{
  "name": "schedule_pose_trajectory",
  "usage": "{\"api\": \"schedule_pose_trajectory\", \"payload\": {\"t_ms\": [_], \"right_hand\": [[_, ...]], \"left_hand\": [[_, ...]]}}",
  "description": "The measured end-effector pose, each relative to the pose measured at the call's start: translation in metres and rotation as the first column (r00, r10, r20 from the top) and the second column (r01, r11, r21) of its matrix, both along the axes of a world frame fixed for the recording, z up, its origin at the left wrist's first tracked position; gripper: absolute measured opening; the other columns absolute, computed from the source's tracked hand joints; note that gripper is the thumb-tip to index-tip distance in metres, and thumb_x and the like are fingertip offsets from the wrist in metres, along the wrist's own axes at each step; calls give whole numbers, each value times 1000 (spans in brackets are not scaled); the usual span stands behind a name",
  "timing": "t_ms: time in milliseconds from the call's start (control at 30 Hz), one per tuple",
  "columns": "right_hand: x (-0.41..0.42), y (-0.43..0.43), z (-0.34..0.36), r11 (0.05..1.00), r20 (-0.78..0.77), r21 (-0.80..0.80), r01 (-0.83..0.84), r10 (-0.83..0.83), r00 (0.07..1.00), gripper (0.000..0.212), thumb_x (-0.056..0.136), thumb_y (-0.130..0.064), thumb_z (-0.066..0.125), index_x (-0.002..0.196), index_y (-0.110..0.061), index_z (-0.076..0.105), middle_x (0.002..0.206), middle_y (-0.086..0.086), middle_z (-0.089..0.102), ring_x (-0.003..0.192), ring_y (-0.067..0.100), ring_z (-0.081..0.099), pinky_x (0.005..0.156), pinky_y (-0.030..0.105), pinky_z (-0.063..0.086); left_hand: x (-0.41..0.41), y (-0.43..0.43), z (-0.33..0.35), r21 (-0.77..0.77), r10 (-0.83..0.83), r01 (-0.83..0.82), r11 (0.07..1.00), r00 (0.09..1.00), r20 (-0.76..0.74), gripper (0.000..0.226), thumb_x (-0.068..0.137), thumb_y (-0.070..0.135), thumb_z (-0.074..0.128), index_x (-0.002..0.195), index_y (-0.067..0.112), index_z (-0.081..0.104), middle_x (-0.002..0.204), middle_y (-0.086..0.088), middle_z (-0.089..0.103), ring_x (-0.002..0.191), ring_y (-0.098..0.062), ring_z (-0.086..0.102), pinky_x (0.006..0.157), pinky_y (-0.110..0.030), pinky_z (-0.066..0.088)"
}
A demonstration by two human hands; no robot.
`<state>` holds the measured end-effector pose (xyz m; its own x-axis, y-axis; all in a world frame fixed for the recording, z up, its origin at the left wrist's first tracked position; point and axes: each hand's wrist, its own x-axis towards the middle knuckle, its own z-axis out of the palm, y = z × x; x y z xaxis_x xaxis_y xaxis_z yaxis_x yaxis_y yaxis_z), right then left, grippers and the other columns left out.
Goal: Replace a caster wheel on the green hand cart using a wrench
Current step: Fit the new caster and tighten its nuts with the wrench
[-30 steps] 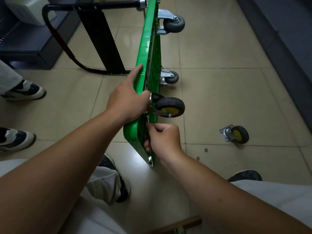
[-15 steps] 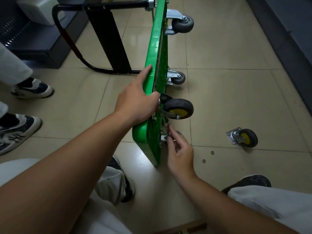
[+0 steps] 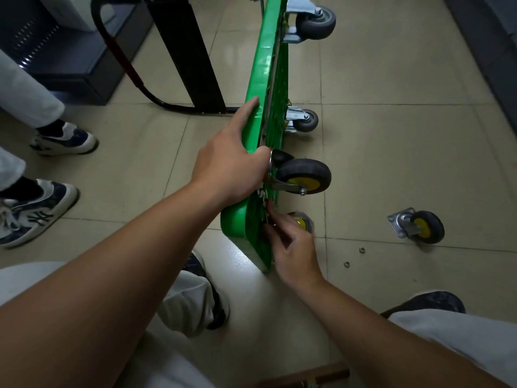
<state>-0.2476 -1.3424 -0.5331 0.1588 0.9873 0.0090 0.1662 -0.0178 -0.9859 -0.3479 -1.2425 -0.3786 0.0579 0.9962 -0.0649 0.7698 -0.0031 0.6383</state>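
Note:
The green hand cart (image 3: 264,68) stands on its side edge on the tiled floor, underside facing right. My left hand (image 3: 229,169) grips its upper rim right beside a black caster with a yellow hub (image 3: 303,176) mounted on the underside. Just below that caster, my right hand (image 3: 293,247) pinches a thin metal wrench (image 3: 267,217) against the underside; most of the tool is hidden by my fingers. Another yellow-hub wheel (image 3: 303,221) shows blurred behind my right hand. A loose caster with mounting plate (image 3: 419,226) lies on the floor to the right.
Two grey casters (image 3: 316,22) (image 3: 303,121) sit farther along the cart. Small nuts or washers (image 3: 362,250) (image 3: 347,264) lie on the tiles. The cart's black handle (image 3: 126,60) loops left. Another person's shoes (image 3: 64,140) stand left; dark cabinets line both sides.
My right hand moved off the cart's lower edge round to the underside below the yellow-hub caster. My left hand kept its grip on the rim. The view shifted left.

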Motion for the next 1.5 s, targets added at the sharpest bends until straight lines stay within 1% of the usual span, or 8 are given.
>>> {"api": "schedule_pose_trajectory", "payload": {"t_ms": [167,233,333,467,633,800,1067,1500], "right_hand": [[-9,-5,15,997,-112,-81,20,-29,993,42,100,-5,56,140,-15,55,129,-12,65,123,0,58,106,20,45],[-9,-5,26,985,-232,-171,22,-62,971,37,101,-7,56,137,-14,59,100,-12,75,92,2,69,83,21,56],[-11,-3,51,961,-342,-274,32,-128,931,26,101,-8,56,124,-8,68,49,-7,58,41,9,48,44,21,43],[-14,11,87,881,-444,-472,-10,-228,867,19,101,-7,55,93,3,70,55,8,55,36,12,47,38,20,42],[-13,-1,71,911,-412,-412,9,-195,890,18,101,-8,55,102,-5,73,57,-4,60,43,3,50,44,15,41],[-11,-31,39,969,-185,-130,208,-230,956,36,100,-4,56,133,-14,62,120,-5,71,113,2,65,98,18,50],[-4,5,16,978,-129,-18,207,-208,970,34,98,0,59,129,-9,66,113,-3,72,111,9,66,97,21,49],[-8,7,10,985,-387,-165,53,-114,915,34,99,-3,57,133,-4,61,125,0,70,119,10,63,102,27,50]], "left_hand": [[0,-1,0,3,3,-3,1000,1000,1,76,88,29,58,151,59,27,113,7,57,91,-22,64,87,-41,56],[0,0,0,5,5,-5,1000,1000,0,76,88,29,57,150,59,27,113,6,58,92,-24,64,86,-39,55],[0,0,-1,2,-1,1,1000,1000,3,76,88,29,57,151,59,26,114,3,62,87,-25,64,81,-38,55],[-2,-1,-2,3,-8,8,1000,1000,13,75,89,29,58,152,57,26,114,5,60,84,-22,63,77,-36,53],[-4,-2,0,-5,-15,15,1000,1000,26,75,89,31,58,152,57,26,114,7,58,92,-24,64,85,-37,54],[-3,-1,-1,-9,-16,16,1000,1000,13,76,87,31,57,151,58,26,120,1,64,91,-26,65,87,-40,55],[-5,1,-2,-9,-35,35,999,999,19,77,88,31,57,152,58,25,119,1,64,88,-25,65,84,-42,56],[0,1,0,-3,0,0,1000,1000,0,76,88,29,57,151,58,27,117,8,60,93,-23,65,90,-40,55]]}}
